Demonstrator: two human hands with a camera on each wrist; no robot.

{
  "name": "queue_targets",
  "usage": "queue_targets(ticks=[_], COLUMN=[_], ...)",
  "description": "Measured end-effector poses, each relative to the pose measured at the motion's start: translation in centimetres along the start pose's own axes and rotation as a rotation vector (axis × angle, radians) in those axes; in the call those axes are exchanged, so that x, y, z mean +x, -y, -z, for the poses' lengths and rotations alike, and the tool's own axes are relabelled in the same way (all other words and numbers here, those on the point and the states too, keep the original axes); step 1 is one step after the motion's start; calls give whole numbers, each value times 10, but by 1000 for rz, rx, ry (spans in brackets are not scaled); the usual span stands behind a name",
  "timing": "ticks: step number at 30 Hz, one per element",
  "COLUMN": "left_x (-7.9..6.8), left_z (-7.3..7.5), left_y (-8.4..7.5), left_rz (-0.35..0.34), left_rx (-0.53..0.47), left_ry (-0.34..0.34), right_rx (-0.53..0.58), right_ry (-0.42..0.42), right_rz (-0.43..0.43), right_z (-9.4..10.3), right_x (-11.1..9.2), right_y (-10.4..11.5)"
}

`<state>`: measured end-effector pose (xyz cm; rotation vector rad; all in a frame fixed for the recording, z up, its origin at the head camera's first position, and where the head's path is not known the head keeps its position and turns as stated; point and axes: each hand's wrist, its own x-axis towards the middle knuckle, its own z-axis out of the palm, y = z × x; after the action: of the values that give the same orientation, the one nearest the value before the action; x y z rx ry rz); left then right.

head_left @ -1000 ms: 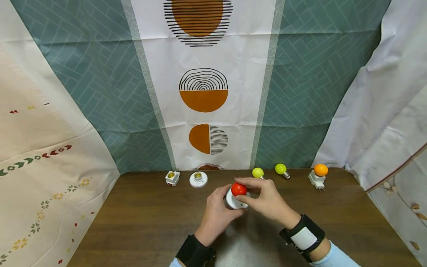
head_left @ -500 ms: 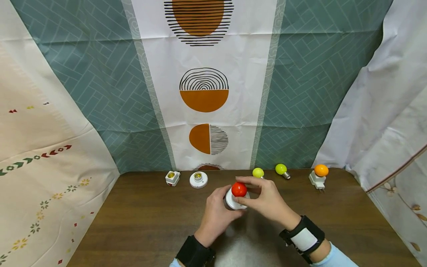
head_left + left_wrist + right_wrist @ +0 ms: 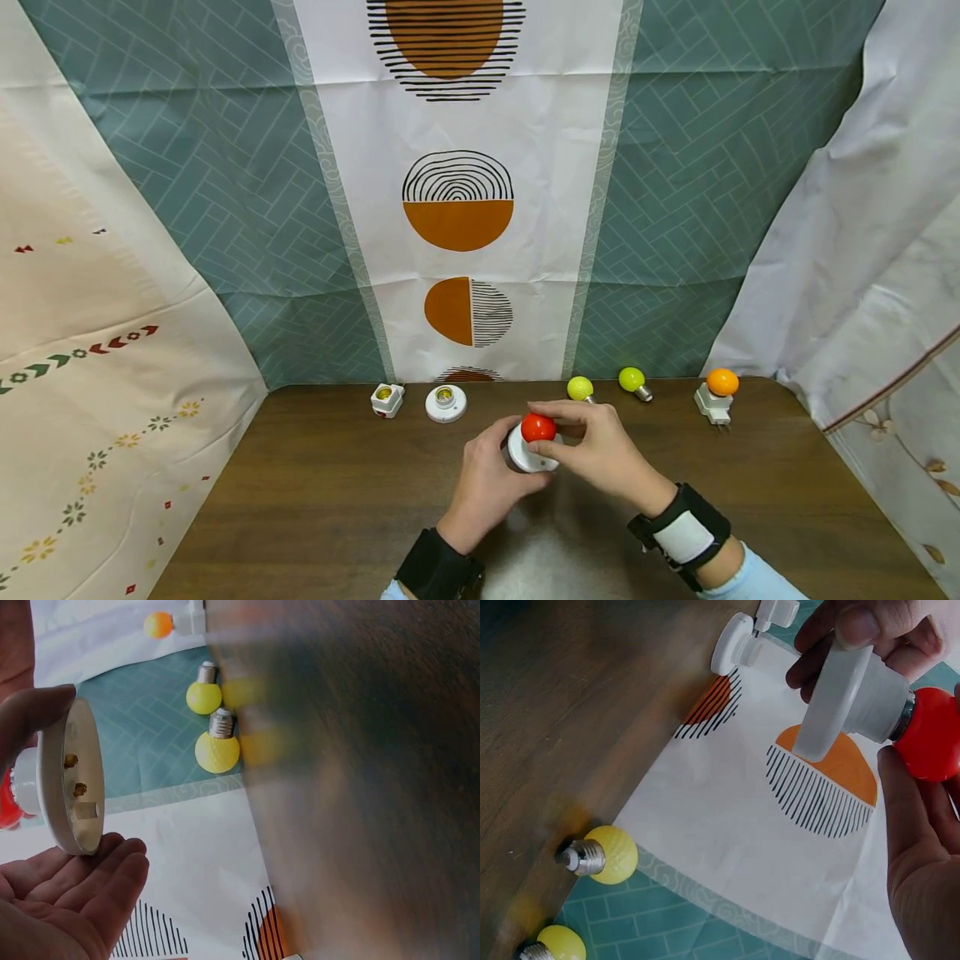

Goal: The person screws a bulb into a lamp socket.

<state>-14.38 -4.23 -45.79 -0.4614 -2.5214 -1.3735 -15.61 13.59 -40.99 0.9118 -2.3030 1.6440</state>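
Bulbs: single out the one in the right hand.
The red bulb, at the left hand's white socket; both yellow-green bulbs lie loose on the table, and the orange bulb sits in another socket.

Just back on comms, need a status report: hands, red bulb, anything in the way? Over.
Left hand gripping white socket; right hand holding red bulb. Bulb at socket's mouth, dark collar showing. No obstruction seen.

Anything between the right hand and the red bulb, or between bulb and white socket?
Nothing visible: the right hand pinches the red bulb, whose base sits at the mouth of the white socket held by the left hand.
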Motion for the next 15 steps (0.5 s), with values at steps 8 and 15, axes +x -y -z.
queue_targets(ticks=[8, 15], left_x=[-1, -1], left_z=[0, 2], left_y=[-2, -5], left_rz=[3, -5], left_rx=[9, -12], left_ry=[-18, -5], right_rx=[-17, -32], right_ry=[-84, -87], right_rz=[-79, -96], right_z=[-4, -2], right_x=[-1, 0], right_y=[3, 3])
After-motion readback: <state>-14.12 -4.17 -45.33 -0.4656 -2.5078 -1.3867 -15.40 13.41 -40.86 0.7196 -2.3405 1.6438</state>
